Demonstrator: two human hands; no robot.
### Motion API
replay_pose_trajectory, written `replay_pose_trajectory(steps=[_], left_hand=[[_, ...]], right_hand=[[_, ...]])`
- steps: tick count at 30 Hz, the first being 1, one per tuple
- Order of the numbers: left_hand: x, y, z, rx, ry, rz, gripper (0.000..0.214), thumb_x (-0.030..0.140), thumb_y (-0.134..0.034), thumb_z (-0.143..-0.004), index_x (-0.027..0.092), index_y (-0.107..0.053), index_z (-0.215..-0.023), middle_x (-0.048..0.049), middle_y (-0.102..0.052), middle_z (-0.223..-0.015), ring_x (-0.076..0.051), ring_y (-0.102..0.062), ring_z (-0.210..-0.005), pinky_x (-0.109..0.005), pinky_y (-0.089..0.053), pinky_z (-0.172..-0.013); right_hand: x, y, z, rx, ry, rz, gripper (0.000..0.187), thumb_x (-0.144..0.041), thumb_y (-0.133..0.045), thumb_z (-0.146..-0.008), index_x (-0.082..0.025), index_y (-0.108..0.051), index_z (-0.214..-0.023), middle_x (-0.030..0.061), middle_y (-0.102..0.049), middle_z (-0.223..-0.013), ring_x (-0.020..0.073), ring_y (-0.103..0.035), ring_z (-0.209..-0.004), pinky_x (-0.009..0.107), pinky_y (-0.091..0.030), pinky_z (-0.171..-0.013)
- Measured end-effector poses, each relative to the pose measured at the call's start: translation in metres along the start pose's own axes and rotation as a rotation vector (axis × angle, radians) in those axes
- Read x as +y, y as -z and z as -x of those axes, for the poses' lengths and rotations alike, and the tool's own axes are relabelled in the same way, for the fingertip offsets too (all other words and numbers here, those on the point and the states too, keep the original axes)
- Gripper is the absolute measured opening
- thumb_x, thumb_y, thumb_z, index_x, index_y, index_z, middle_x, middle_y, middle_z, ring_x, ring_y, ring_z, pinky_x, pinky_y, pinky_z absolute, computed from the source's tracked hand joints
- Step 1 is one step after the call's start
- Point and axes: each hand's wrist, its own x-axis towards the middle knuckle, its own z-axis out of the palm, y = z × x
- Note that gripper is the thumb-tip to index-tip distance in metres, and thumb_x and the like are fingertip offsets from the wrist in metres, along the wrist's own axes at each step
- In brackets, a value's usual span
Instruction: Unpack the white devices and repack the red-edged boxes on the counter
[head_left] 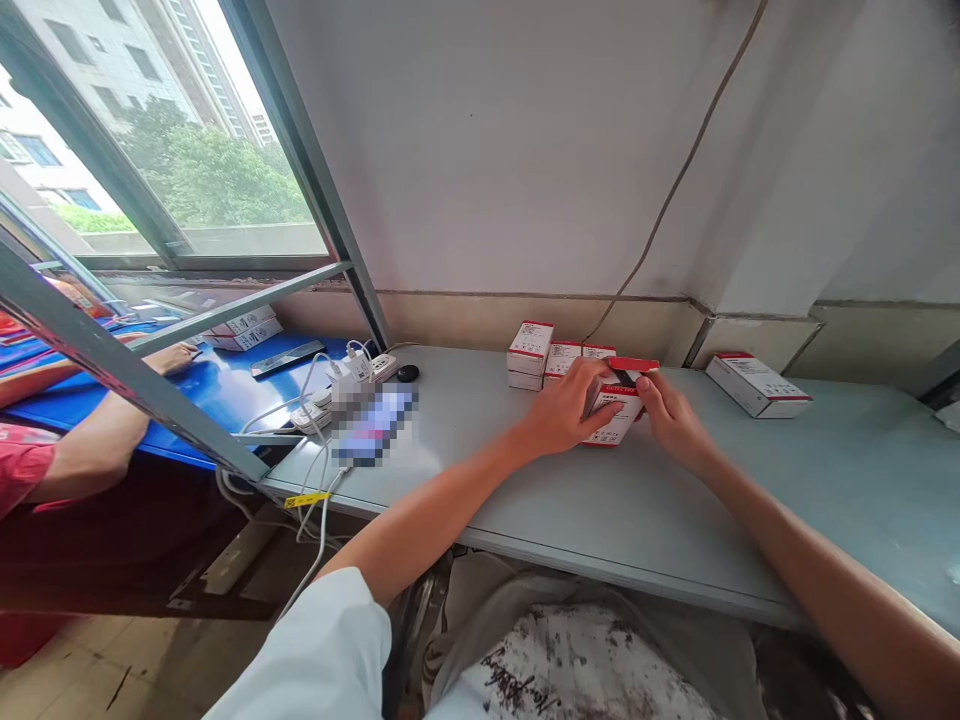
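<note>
Cardboard box (pixel 613 412), white with red edges, stands between the two hands on a grey-green counter (pixel 840 480). Its red top flap (pixel 634 364) is lifted, and something dark shows at the opening, too small to tell what. Left hand (pixel 566 408) grips the front, fingers (pixel 592 385) curled over the face near the top; right hand (pixel 671 420) holds the other side, fingertips (pixel 645 385) just under the flap. Both have firm hold of the box. Just beyond the left hand sit more boxes (pixel 562 358) of the same kind, one stack two high (pixel 529 352); another box (pixel 757 386) lies well off to the right — near the wall. Toward the window are a power strip (pixel 375 368), white cables (pixel 319 530), a pixel-blurred patch (pixel 373 427) and a small black disc (pixel 408 373). Past the window frame (pixel 135 385), a co-worker's arm (pixel 97 445) lies on a blue table (pixel 217 395).
</note>
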Motion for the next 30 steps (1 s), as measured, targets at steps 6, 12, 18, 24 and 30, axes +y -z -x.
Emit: replay_pose_trajectory(steps=[6, 12, 18, 24, 30], left_hand=[[0.0008, 0.0002, -0.0004, 0.008, -0.015, 0.006, 0.047, 0.057, -0.060, -0.108, 0.027, -0.047, -0.141, -0.0120, -0.062, -0.137, -0.022, -0.066, -0.092, -0.038, -0.055, -0.078], [0.0008, 0.0002, -0.0004, 0.007, -0.017, 0.009, 0.048, 0.056, -0.061, -0.108, 0.026, -0.046, -0.142, -0.0128, -0.062, -0.138, -0.023, -0.067, -0.096, -0.039, -0.055, -0.079], [-0.0002, -0.0004, -0.0005, 0.011, -0.025, 0.006, 0.047, 0.057, -0.059, -0.108, 0.026, -0.046, -0.142, -0.0126, -0.062, -0.139, -0.023, -0.067, -0.096, -0.038, -0.055, -0.078], [0.0003, -0.0004, -0.0007, 0.008, -0.014, -0.007, 0.048, 0.059, -0.059, -0.108, 0.026, -0.048, -0.141, -0.0121, -0.063, -0.137, -0.023, -0.067, -0.097, -0.038, -0.055, -0.079], [0.0028, 0.0014, -0.0007, 0.002, -0.012, -0.009, 0.047, 0.057, -0.059, -0.109, 0.027, -0.046, -0.142, -0.0123, -0.062, -0.141, -0.025, -0.068, -0.106, -0.038, -0.055, -0.079]], right_hand=[[0.0024, 0.0000, -0.0006, -0.021, 0.004, -0.010, 0.066, -0.079, -0.033, -0.108, -0.027, -0.070, -0.125, 0.0053, -0.074, -0.085, 0.0275, -0.069, -0.074, 0.040, -0.059, -0.068], [0.0009, 0.0002, -0.0005, -0.022, -0.003, -0.019, 0.068, -0.080, -0.033, -0.107, -0.026, -0.070, -0.126, 0.0064, -0.074, -0.085, 0.0285, -0.070, -0.075, 0.040, -0.058, -0.068], [0.0001, -0.0001, -0.0009, -0.012, -0.001, -0.010, 0.069, -0.083, -0.033, -0.106, -0.025, -0.070, -0.118, 0.0058, -0.074, -0.083, 0.0267, -0.069, -0.071, 0.039, -0.057, -0.067], [-0.0014, 0.0008, -0.0018, -0.003, -0.006, -0.010, 0.070, -0.086, -0.033, -0.103, -0.027, -0.070, -0.114, 0.0069, -0.072, -0.080, 0.0291, -0.069, -0.069, 0.041, -0.056, -0.064], [-0.0006, 0.0012, -0.0017, -0.002, 0.009, 0.018, 0.071, -0.085, -0.032, -0.104, -0.027, -0.071, -0.116, 0.0070, -0.073, -0.079, 0.0298, -0.069, -0.070, 0.042, -0.057, -0.065]])
